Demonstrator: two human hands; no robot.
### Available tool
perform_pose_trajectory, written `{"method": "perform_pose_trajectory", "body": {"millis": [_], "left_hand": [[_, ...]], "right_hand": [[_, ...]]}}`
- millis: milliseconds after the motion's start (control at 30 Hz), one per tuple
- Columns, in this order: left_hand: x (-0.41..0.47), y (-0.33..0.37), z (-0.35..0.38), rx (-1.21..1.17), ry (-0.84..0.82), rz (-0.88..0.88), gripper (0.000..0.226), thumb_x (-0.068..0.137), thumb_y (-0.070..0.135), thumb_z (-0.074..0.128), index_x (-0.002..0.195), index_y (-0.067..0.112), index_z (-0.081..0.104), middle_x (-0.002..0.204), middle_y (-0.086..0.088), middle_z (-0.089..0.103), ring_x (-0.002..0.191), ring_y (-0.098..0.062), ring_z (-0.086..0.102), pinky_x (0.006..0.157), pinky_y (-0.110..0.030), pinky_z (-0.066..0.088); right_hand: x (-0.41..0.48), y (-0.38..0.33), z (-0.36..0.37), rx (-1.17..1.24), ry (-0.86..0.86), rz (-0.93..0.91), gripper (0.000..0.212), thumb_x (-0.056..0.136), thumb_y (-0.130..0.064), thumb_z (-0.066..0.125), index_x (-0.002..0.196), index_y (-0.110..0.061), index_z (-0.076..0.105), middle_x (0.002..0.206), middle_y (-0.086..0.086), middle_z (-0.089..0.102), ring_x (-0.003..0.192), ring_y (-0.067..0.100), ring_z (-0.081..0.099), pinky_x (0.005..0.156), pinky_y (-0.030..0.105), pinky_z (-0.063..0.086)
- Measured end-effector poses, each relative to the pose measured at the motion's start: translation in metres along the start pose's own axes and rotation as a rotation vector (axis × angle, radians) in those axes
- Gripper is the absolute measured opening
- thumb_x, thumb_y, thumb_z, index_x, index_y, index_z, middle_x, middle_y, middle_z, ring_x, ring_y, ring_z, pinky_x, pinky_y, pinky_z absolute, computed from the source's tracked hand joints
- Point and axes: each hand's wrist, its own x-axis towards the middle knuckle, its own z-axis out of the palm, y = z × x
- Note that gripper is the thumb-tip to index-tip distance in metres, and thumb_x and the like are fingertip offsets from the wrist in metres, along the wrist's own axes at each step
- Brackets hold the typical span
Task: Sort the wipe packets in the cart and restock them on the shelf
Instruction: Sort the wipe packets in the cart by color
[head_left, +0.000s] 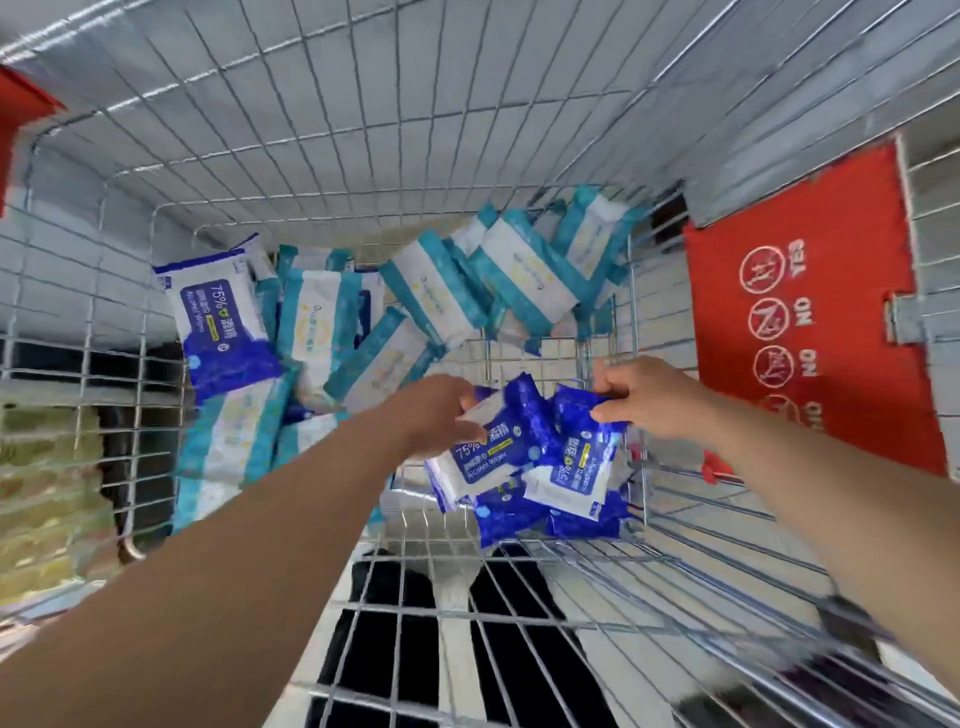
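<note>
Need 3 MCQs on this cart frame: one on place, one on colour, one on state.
1. The red plastic flap with round icons sits:
A) at the right side of the silver wire shopping cart
B) under the packets
C) at the far left corner

2. The plastic wipe packet held by the left hand is:
A) teal and white
B) dark blue and white
C) red

3. The right hand:
A) hangs open
B) grips the cart wire
C) pinches a dark blue wipe packet

Key: 1A, the flap lies against the right wall; 2B, it shows blue print on a white panel; 3C, thumb and fingers close on the packet's top edge.
</note>
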Motion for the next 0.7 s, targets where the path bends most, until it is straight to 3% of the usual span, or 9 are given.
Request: {"method": "perform_pose_trajectory", "body": {"millis": [67, 133, 267, 367, 533, 633, 700], "left_hand": [[0.010, 0.004, 0.018, 0.069, 0.016, 0.002, 0.030, 0.084, 0.038, 0.069, 0.099, 0.014, 0.060, 0.113, -0.008, 0.053, 0.102, -0.025, 0.053, 0.084, -0.028, 0.042], [0.014, 0.007, 0.032, 0.147, 0.036, 0.008, 0.034, 0.078, 0.043, 0.074, 0.097, 0.016, 0.064, 0.117, -0.008, 0.047, 0.105, -0.026, 0.050, 0.093, -0.035, 0.044], [0.013, 0.009, 0.037, 0.102, 0.077, 0.014, 0.032, 0.078, 0.050, 0.071, 0.088, 0.023, 0.054, 0.113, -0.003, 0.052, 0.097, -0.021, 0.053, 0.087, -0.036, 0.046], [0.005, -0.001, 0.015, 0.059, 0.198, -0.016, 0.028, 0.087, 0.053, 0.058, 0.092, 0.026, 0.051, 0.108, 0.001, 0.059, 0.094, -0.019, 0.054, 0.085, -0.037, 0.047], [-0.021, -0.043, -0.035, 0.175, 0.418, -0.143, 0.020, 0.095, 0.038, 0.050, 0.106, 0.024, 0.058, 0.117, 0.001, 0.059, 0.106, -0.025, 0.057, 0.082, -0.034, 0.044], [-0.035, -0.089, -0.056, 0.209, 0.476, -0.248, 0.028, 0.090, 0.034, 0.058, 0.116, 0.025, 0.057, 0.123, -0.002, 0.057, 0.109, -0.028, 0.055, 0.083, -0.037, 0.048], [-0.043, -0.120, -0.065, 0.261, 0.429, -0.262, 0.042, 0.081, 0.035, 0.069, 0.119, 0.024, 0.057, 0.124, -0.005, 0.056, 0.111, -0.029, 0.053, 0.089, -0.041, 0.048]], "right_hand": [[0.000, 0.012, 0.011, -0.039, -0.033, 0.005, 0.019, 0.083, -0.010, 0.067, 0.101, -0.004, 0.069, 0.088, 0.003, 0.064, 0.075, 0.015, 0.056, 0.057, 0.015, 0.039], [0.001, 0.017, 0.022, -0.071, -0.058, -0.002, 0.023, 0.083, -0.010, 0.067, 0.105, -0.003, 0.070, 0.097, 0.007, 0.068, 0.083, 0.021, 0.062, 0.069, 0.025, 0.048], [0.003, 0.012, 0.028, -0.094, 0.017, -0.065, 0.016, 0.084, -0.014, 0.067, 0.098, -0.008, 0.071, 0.093, 0.001, 0.063, 0.085, 0.018, 0.057, 0.075, 0.026, 0.040], [0.005, -0.009, 0.018, -0.023, 0.149, -0.102, 0.033, 0.087, -0.021, 0.066, 0.120, -0.018, 0.064, 0.121, -0.002, 0.062, 0.109, 0.015, 0.057, 0.089, 0.025, 0.040], [0.019, -0.075, 0.019, 0.011, 0.205, -0.250, 0.040, 0.090, -0.021, 0.063, 0.129, -0.025, 0.057, 0.136, -0.003, 0.053, 0.124, 0.016, 0.049, 0.101, 0.029, 0.035], [0.039, -0.117, 0.034, -0.026, 0.184, -0.343, 0.048, 0.090, -0.014, 0.060, 0.136, -0.024, 0.050, 0.143, -0.003, 0.046, 0.132, 0.016, 0.041, 0.103, 0.026, 0.030], [0.055, -0.140, 0.046, -0.074, 0.141, -0.372, 0.055, 0.089, -0.009, 0.060, 0.141, -0.021, 0.045, 0.146, 0.001, 0.042, 0.134, 0.018, 0.037, 0.106, 0.029, 0.031]]}}
